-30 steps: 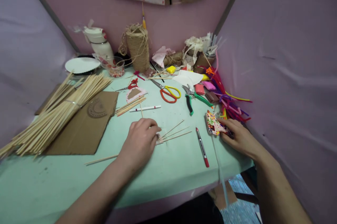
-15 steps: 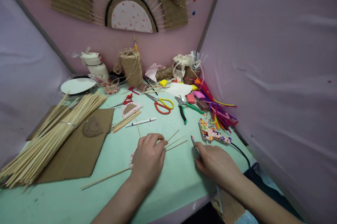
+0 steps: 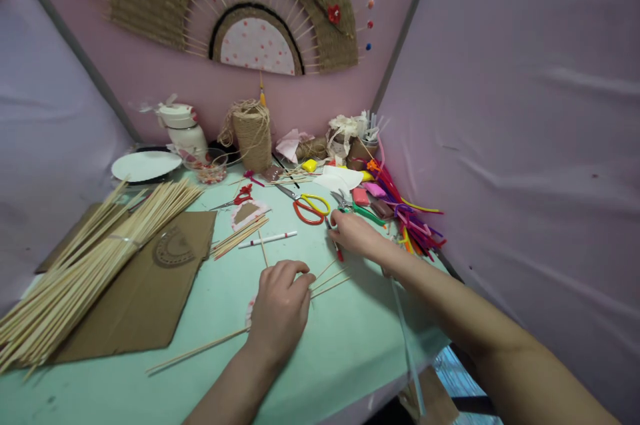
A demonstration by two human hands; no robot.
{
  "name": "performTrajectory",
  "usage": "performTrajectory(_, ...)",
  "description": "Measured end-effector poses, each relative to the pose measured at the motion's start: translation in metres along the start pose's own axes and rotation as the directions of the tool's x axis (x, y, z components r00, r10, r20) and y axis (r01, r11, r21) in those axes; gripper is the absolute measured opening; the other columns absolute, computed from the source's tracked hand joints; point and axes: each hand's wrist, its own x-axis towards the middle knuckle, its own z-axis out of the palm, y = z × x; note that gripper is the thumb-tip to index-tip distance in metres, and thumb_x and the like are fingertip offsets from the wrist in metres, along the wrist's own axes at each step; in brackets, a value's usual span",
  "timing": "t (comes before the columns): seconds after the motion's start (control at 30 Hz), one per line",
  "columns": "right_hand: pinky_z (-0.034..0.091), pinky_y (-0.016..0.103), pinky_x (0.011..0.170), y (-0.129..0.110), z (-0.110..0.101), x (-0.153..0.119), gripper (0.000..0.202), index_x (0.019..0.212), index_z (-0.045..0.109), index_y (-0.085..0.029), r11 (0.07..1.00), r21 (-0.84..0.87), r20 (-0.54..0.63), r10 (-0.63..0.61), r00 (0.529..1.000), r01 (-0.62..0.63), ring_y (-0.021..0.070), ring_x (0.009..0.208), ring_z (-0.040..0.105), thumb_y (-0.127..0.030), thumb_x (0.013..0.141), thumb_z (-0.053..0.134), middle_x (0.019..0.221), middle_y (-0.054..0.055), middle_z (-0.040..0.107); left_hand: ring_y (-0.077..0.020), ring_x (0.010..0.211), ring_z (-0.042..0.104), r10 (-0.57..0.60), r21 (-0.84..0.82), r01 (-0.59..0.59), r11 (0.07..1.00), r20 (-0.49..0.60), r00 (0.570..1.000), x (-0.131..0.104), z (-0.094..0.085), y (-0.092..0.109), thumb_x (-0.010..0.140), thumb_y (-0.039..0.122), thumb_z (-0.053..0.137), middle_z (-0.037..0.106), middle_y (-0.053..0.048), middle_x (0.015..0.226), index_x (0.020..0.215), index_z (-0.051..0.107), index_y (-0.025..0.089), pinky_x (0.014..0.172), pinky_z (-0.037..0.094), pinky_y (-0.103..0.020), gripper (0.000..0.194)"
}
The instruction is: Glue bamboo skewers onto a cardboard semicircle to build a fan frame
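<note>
My left hand presses down on a small piece with a pink-dotted paper edge, its fingers curled over it and hiding most of it. Thin bamboo sticks fan out from under this hand: one long stick to the lower left, one upward, several to the right. My right hand is closed around a pen whose red end points down toward me. It hovers or rests just below the green-handled pliers and right of the red-and-yellow scissors; contact with the table is unclear.
A bundle of bamboo sticks lies on cardboard at left. A white marker and short sticks lie mid-table. Twine, a white bottle and coloured pipe cleaners stand or lie behind. A large fan hangs on the wall.
My right hand has moved left and away from me with the pen, which now points red end down. Its forearm now covers the patterned glue gun. My left hand stays on the piece.
</note>
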Motion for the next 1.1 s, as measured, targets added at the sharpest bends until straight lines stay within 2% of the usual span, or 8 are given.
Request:
performTrajectory(0.13,0.045,0.034,0.072,0.018,0.0,0.025,0.041,0.102,0.065,-0.009,0.993,-0.062,-0.001,0.104,0.995,-0.104,0.032,0.095,0.066,-0.043,0.093,0.045,0.102,0.023,0.069,-0.0208,0.087,0.061,-0.006,-0.002,0.006,1.0,-0.001,1.0,-0.002,0.002,-0.001,0.083,0.003,0.048,0.069,-0.006,0.091,0.088,0.066,0.021,0.074,0.045,-0.038,0.026)
performTrajectory(0.23,0.047,0.031,0.07,0.032,0.001,0.03,0.043,0.093,0.07,-0.011,0.992,-0.076,0.055,0.108,0.993,-0.104,0.0296,0.089,0.067,-0.05,0.088,0.054,0.096,0.02,0.071,-0.021,0.088,0.06,-0.013,-0.01,0.013,1.0,-0.001,1.0,-0.003,0.002,-0.001,0.083,0.002,0.047,0.068,-0.006,0.092,0.088,0.066,0.021,0.075,0.045,-0.038,0.027)
performTrajectory(0.33,0.046,0.028,0.073,0.041,0.002,0.033,0.038,0.092,0.071,-0.012,0.991,-0.085,0.059,0.107,0.992,-0.102,0.0257,0.089,0.067,-0.04,0.094,0.045,0.095,0.018,0.071,-0.0212,0.089,0.06,-0.021,-0.024,0.021,0.999,0.002,1.0,-0.003,0.002,-0.002,0.083,0.002,0.048,0.068,-0.006,0.093,0.089,0.065,0.02,0.076,0.045,-0.038,0.026)
performTrajectory(0.47,0.045,0.031,0.079,0.049,0.004,0.035,0.031,0.099,0.068,-0.007,0.976,-0.131,0.021,0.176,0.984,-0.172,0.0286,0.096,0.066,-0.024,0.094,0.043,0.099,0.022,0.069,-0.0219,0.089,0.06,-0.024,-0.03,0.025,0.999,0.02,1.0,-0.003,0.003,-0.003,0.083,0.002,0.048,0.068,-0.007,0.092,0.089,0.065,0.02,0.075,0.045,-0.039,0.025)
performTrajectory(0.73,0.045,0.034,0.072,0.048,0.011,0.045,0.034,0.107,0.066,-0.002,0.964,-0.175,0.022,0.207,0.978,-0.2,0.0326,0.095,0.065,-0.018,0.088,0.043,0.106,0.028,0.066,-0.0216,0.089,0.06,-0.032,-0.024,0.032,0.999,0.027,0.999,-0.005,0.005,-0.004,0.083,0.002,0.047,0.068,-0.006,0.092,0.089,0.066,0.02,0.075,0.045,-0.038,0.027)
performTrajectory(0.8,0.044,0.032,0.068,0.05,0.005,0.041,0.032,0.104,0.068,-0.004,0.97,-0.171,0.061,0.186,0.981,-0.173,0.0301,0.089,0.066,-0.021,0.084,0.048,0.101,0.025,0.069,-0.0219,0.09,0.06,-0.027,-0.028,0.028,0.999,0.025,0.999,-0.005,0.005,-0.004,0.083,0.002,0.048,0.068,-0.007,0.093,0.09,0.066,0.019,0.076,0.044,-0.038,0.026)
performTrajectory(0.97,0.038,0.026,0.061,0.061,-0.008,0.007,0.017,0.076,0.072,-0.012,0.985,-0.154,0.171,0.104,0.98,-0.078,0.021,0.073,0.063,-0.023,0.076,0.059,0.079,0.013,0.072,-0.0214,0.091,0.06,-0.049,-0.019,0.049,0.999,0.015,0.999,-0.003,0.001,-0.003,0.085,0.003,0.049,0.068,-0.006,0.094,0.09,0.066,0.019,0.076,0.042,-0.037,0.024)
performTrajectory(1.1,0.035,0.027,0.062,0.058,-0.002,-0.001,0.026,0.087,0.072,-0.011,0.983,-0.141,0.073,0.132,0.989,-0.121,0.0214,0.077,0.063,-0.02,0.082,0.049,0.089,0.015,0.072,-0.0215,0.092,0.059,-0.06,0.003,0.06,0.998,0.031,0.998,-0.002,0.002,-0.003,0.085,0.003,0.049,0.068,-0.007,0.095,0.089,0.067,0.019,0.077,0.041,-0.037,0.024)
